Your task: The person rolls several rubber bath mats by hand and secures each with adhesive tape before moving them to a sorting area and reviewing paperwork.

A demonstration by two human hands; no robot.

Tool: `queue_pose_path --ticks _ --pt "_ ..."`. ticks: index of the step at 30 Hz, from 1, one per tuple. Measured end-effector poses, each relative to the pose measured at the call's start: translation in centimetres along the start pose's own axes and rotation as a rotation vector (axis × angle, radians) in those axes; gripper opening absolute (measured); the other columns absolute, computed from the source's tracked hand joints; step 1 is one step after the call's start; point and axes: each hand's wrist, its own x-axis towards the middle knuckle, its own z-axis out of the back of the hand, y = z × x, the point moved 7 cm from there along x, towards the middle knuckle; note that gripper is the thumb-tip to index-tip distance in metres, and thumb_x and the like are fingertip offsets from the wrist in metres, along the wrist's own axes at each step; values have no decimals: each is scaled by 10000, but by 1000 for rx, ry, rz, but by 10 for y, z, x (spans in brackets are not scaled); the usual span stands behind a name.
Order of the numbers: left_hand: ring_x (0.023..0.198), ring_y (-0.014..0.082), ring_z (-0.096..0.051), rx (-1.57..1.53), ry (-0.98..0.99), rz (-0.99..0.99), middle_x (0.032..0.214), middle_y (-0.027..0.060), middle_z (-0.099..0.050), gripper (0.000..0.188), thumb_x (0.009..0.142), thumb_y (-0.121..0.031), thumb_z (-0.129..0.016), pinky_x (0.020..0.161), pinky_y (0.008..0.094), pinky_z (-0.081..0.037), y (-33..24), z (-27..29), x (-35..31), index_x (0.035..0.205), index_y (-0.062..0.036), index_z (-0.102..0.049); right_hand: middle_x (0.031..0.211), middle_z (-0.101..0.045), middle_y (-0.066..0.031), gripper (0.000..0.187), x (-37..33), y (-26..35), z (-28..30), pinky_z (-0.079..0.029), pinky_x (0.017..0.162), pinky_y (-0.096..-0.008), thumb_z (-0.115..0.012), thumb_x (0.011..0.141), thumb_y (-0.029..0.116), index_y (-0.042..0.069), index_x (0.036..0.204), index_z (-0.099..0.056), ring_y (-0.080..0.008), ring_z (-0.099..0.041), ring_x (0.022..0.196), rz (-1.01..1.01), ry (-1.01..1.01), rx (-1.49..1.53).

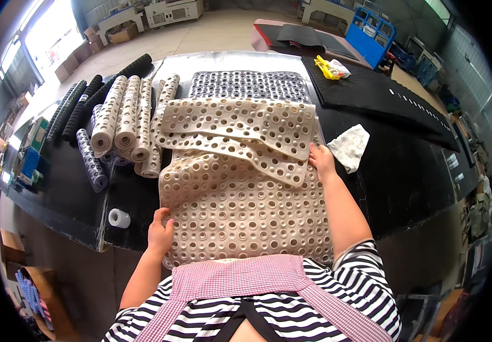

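A beige bath mat [240, 219] with rows of round holes spreads over the near table edge in front of me, its far part folded back over itself in layers. On the mat's left edge my left hand [159, 232] is closed, thumb and fingers at the rim. My right hand [322, 162] grips the right edge beside the folded layers, with some fingertips hidden. Past the fold lies a flat translucent grey mat [249, 85] with similar holes. A crumpled white cloth [351, 148] rests just right of my right hand.
Rolled beige mats [109, 117] lie at the left, beside dark rolls [81, 108] and a grey roll [91, 162]. A white tape roll [119, 218] sits near the front edge. Black sheets [377, 97] carry a yellow package [327, 67] at the right. A blue metal frame [370, 37] stands beyond.
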Motion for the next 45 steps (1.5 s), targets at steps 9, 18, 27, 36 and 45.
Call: queue_pose_path --ticks 9,18,27,36,45 --pt "1043 397 -665 1 -45 114 1101 183 -692 358 898 -102 -653 903 420 -504 6 9 -11 1241 -73 -556 1119 -697 -133 328 47 58 -100 -569 918 -435 -591 1011 259 -17 1187 -598 -269 -697 1036 -520 574 311" --pt "1061 380 -664 7 -77 195 1110 183 -699 337 898 -103 -662 894 410 -513 -8 7 -6 1223 -79 -578 1678 -72 -202 893 220 188 -183 -24 1234 -531 -309 1025 636 -5 1592 -56 -350 -33 1556 77 425 948" --pt "1061 399 -656 98 -54 163 1122 175 -694 381 893 -100 -666 911 441 -507 -12 3 -7 1256 -86 -553 1510 -455 -235 723 68 115 -140 -311 1183 -423 -712 917 349 -23 1472 -435 -343 -419 1420 468 566 -649" --pt "1186 387 -581 219 -365 -11 1236 209 -618 487 876 -131 -697 996 428 -469 -13 11 -24 1328 -35 -544 1559 -343 -276 879 -112 -4 55 -285 1197 -414 -764 839 266 -55 1519 -309 -385 -346 1450 146 157 -810" --pt "1214 383 -501 434 -224 -31 1285 208 -545 644 794 -203 -783 1061 452 -395 -29 23 -46 1340 38 -541 1542 -376 -287 764 -177 -5 59 -282 1199 -413 -754 844 225 -102 1445 -416 -382 -356 1451 242 16 -872"
